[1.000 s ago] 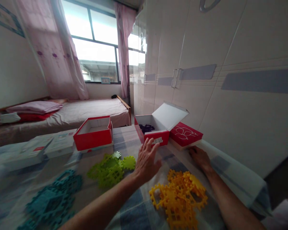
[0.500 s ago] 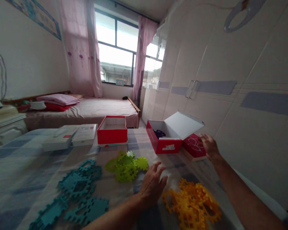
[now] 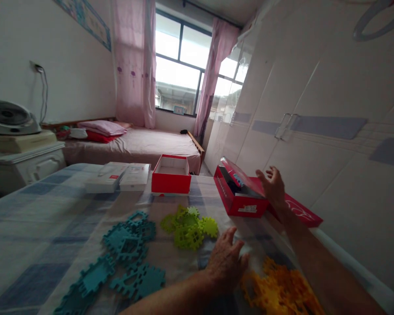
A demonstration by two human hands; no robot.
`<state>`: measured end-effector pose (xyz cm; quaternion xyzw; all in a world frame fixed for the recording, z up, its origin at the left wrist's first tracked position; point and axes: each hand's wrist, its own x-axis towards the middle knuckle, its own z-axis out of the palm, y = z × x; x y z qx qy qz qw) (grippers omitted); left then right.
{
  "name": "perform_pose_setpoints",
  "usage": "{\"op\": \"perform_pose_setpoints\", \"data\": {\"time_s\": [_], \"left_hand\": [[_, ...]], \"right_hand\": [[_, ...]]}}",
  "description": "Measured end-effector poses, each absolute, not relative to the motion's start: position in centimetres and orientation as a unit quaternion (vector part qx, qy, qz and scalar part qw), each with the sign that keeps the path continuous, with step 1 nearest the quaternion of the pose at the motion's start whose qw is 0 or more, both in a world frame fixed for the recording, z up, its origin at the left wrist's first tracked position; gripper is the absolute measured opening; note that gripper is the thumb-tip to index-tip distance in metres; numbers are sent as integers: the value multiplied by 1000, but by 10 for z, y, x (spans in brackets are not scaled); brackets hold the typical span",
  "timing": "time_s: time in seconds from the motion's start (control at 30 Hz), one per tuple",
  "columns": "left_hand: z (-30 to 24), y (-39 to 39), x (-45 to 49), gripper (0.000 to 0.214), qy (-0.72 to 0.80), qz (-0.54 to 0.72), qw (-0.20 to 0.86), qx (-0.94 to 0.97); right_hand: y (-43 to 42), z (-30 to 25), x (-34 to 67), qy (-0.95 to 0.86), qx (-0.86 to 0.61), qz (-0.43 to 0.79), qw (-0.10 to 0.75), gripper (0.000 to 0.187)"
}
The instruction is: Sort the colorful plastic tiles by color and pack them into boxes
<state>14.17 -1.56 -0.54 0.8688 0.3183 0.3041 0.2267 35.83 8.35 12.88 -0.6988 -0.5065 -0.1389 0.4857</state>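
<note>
My left hand [image 3: 226, 259] hovers over the bed-like checked surface with its fingers apart, between the lime-green interlocking pieces [image 3: 191, 229] and the orange pieces [image 3: 279, 286]. It holds nothing. Farther right, my right hand [image 3: 273, 187] is at the edge of the red box's lid [image 3: 244, 175], fingers spread; whether they touch the lid is hard to tell. The lid tilts partway down over the red box [image 3: 239, 205], and dark contents show through the gap. Teal pieces [image 3: 126, 240] lie in a loose pile on the left.
An open red box part [image 3: 170, 181] stands at the back middle, beside two white boxes [image 3: 134, 177] [image 3: 105, 178]. A red flat box [image 3: 304, 210] lies right of the lidded box. Behind are a bed [image 3: 151, 142] and a white wardrobe [image 3: 292, 153].
The lid has swung from standing open to leaning down over the red box, as my right hand moved left with it. My left hand stays over the cloth. The view has turned left.
</note>
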Motion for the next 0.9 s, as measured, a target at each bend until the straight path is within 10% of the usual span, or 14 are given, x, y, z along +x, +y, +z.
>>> {"op": "perform_pose_setpoints", "data": {"time_s": [0.47, 0.9], "left_hand": [[-8, -15, 140, 33, 303, 272, 220, 886], [-8, -16, 138, 29, 300, 268, 213, 890]], "right_hand": [[88, 102, 329, -626, -764, -27, 154, 88], [78, 98, 300, -614, -767, -141, 119, 55]]}}
